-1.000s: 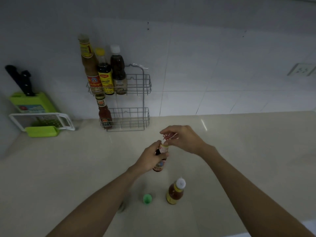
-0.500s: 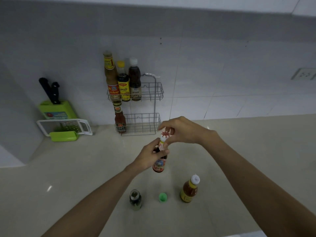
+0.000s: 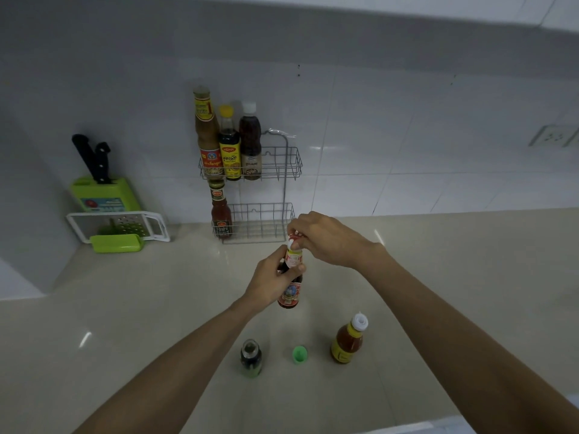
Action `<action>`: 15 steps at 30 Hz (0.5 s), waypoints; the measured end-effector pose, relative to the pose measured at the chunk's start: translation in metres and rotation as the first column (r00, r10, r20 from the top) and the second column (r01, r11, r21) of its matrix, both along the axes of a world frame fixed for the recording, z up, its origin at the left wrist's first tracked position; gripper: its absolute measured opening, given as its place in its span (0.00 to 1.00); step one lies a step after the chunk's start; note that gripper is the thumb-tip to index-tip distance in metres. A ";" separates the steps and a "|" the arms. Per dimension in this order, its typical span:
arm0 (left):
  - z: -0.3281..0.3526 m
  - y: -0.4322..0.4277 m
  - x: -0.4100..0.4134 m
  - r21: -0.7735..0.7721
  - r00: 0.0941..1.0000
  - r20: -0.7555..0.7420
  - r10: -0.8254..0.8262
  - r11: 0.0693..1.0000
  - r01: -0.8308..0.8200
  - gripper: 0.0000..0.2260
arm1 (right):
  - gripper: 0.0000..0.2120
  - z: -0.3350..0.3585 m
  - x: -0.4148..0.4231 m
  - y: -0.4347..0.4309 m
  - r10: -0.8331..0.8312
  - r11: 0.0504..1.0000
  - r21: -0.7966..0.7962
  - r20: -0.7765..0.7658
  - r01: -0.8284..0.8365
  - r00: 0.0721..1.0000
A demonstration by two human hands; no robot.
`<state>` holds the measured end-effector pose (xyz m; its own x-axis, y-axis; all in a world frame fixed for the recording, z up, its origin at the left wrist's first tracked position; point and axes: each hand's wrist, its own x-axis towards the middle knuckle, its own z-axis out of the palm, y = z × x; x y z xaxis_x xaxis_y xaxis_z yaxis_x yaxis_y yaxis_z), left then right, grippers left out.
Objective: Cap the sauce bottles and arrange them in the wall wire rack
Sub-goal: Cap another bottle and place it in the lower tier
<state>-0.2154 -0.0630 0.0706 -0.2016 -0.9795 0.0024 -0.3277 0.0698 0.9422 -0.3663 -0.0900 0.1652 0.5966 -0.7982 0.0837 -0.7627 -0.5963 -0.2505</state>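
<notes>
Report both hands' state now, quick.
Left hand: holding the bottle around its neck.
Right hand: pinching the cap at the bottle's top.

A large red "1" stands on the yellow neck label of the tallest bottle in the upper basket of the wire rack. The dark bottle beside it bears bold Thai script under a red logo, too blurred to spell out. The sticker on the green knife block and the remaining labels are unreadable.
</notes>
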 end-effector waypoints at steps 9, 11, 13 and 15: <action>0.003 -0.003 0.012 0.020 0.998 -0.053 0.026 0.999 -0.025 0.14 | 0.13 -0.009 0.004 -0.010 -0.109 0.986 0.153 0.259 0.070 0.960; 0.001 -0.002 0.012 0.031 0.997 -0.062 0.036 0.999 -0.034 0.14 | 0.14 -0.009 0.005 -0.015 -0.099 0.982 0.181 0.249 0.054 0.964; -0.001 -0.002 0.012 0.039 0.995 -0.080 0.057 0.998 -0.054 0.13 | 0.17 -0.011 0.008 -0.019 -0.088 0.981 0.188 0.247 0.041 0.965; -0.002 -0.004 0.013 0.044 0.993 -0.092 0.074 0.997 -0.071 0.13 | 0.15 -0.015 0.011 -0.023 -0.085 0.983 0.181 0.276 0.035 0.957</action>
<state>-0.2021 -0.0674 0.0686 -0.1308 -0.9912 -0.0219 -0.2407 0.0103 0.9705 -0.3557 -0.1128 0.1500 0.5191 -0.8489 0.0993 -0.6795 -0.4804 -0.5545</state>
